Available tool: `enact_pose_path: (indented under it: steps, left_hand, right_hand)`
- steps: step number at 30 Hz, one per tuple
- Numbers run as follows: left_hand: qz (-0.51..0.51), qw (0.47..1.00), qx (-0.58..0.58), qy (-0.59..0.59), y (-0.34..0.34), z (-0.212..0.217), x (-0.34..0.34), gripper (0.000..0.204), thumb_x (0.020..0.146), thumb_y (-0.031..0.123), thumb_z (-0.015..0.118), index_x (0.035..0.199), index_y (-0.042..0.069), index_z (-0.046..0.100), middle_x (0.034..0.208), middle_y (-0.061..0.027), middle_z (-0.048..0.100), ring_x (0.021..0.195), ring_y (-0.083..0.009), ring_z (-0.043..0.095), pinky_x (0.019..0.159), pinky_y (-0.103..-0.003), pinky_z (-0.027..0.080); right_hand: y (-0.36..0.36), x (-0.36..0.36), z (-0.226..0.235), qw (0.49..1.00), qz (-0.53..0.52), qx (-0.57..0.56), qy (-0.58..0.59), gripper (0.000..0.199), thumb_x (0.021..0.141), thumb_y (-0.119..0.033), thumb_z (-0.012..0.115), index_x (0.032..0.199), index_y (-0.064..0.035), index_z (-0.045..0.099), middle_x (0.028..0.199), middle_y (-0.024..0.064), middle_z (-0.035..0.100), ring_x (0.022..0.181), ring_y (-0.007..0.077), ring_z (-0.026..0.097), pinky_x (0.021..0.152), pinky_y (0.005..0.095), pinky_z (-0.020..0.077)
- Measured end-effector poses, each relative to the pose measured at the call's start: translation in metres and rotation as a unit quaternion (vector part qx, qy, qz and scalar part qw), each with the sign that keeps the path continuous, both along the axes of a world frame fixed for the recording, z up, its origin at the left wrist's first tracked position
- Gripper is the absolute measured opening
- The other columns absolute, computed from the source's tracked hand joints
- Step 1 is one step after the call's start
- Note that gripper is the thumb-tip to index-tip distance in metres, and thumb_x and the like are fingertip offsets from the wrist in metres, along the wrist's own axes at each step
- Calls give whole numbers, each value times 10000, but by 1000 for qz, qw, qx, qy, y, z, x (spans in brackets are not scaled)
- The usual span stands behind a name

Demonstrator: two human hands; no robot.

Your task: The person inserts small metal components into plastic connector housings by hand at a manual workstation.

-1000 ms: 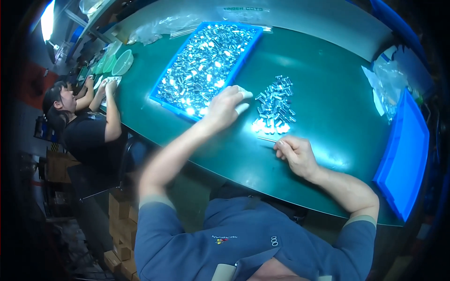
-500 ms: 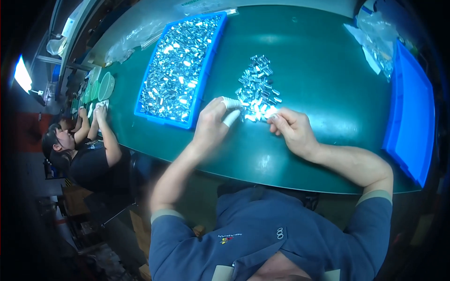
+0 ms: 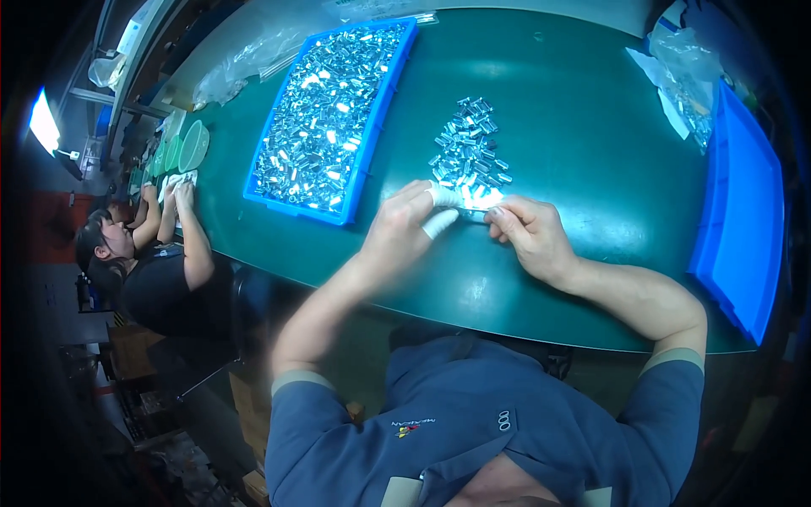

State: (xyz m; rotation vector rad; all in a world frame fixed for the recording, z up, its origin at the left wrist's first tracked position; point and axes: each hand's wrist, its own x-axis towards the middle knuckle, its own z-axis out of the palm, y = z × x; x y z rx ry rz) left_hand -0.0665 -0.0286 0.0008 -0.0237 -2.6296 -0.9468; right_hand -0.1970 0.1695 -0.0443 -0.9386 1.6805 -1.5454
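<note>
A loose pile of small shiny metal pieces (image 3: 470,152), short and tube-like, lies on the green tabletop in front of me. My left hand (image 3: 405,221) is at the pile's near left edge, white wraps on its thumb and forefinger. These two fingertips close on a small metal piece (image 3: 475,215) at the near end of the pile. From the right, my right hand (image 3: 532,239) meets it, thumb and forefinger pinched at the piece's other end. Glare and the fingers hide most of its shape.
A blue tray (image 3: 358,182) full of similar metal pieces stands left of the pile. An empty-looking blue tray (image 3: 743,211) leans at the right edge. Clear plastic bags (image 3: 688,68) lie at the far right. To the left, a person (image 3: 169,270) works beside green bowls (image 3: 195,145).
My left hand has moved right, from the pile's left edge to my right hand. Its wrapped fingertips now meet the piece there. The right hand has barely moved.
</note>
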Motion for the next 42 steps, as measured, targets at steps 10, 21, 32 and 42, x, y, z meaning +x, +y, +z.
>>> enact_pose_path:
  steps: [10, 21, 32, 42]
  left_hand:
    - [-26, 999, 45, 8, 14, -10, 1, 182, 842, 35, 778, 1006, 29, 700, 922, -120, 705, 867, -283, 685, 755, -379, 541]
    - [17, 998, -40, 35, 1, 8, 12, 172, 828, 49, 784, 978, 48, 698, 904, -109, 701, 844, -293, 673, 736, -388, 530]
    - [348, 915, -185, 82, -172, 51, 14, 209, 878, 53, 750, 1079, 9, 714, 998, -124, 742, 879, -218, 718, 776, -343, 563]
    - [59, 991, -117, -27, -24, -8, 6, 242, 830, 82, 784, 1060, 36, 723, 989, -125, 673, 923, -306, 646, 840, -402, 524]
  right_hand:
    - [3, 5, 7, 995, 51, 34, 84, 316, 1066, -212, 538, 903, 11, 693, 712, 50, 664, 645, 103, 606, 589, 268, 495]
    - [2, 2, 0, 999, 16, -15, -29, 347, 1082, -241, 513, 894, 1, 676, 733, 36, 657, 662, 85, 591, 619, 246, 486]
    - [1, 4, 1, 1000, 16, -10, 0, 332, 1084, -221, 497, 902, -8, 674, 732, 31, 653, 664, 85, 585, 622, 247, 486]
    - [0, -1, 3, 1000, 8, -16, -10, 332, 1086, -232, 498, 911, -7, 668, 731, 31, 648, 671, 88, 592, 625, 253, 491]
